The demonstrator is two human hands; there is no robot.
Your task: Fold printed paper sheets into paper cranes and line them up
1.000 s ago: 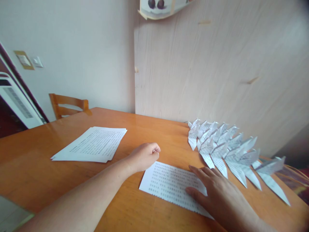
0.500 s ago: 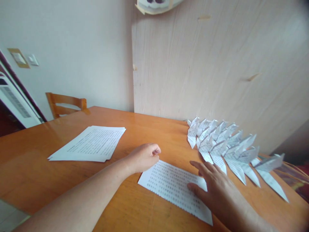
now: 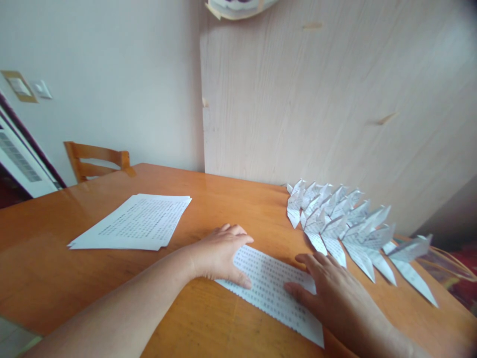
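This looks like a room in a home: a wooden chair [image 3: 99,156] stands by the glossy wooden tabletop [image 3: 179,184], a switch [image 3: 41,89] sits on the plain pale wall [image 3: 130,74], and a picture [image 3: 240,7] hangs on a wood-grain panel [image 3: 316,99] behind.

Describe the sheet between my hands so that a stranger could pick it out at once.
On the wooden table, the left hand and right hand reach over a flat printed sheet. Its jagged near edge sets it apart from the straight-edged paper stack on the left, its flatness from the folded papers on the right.
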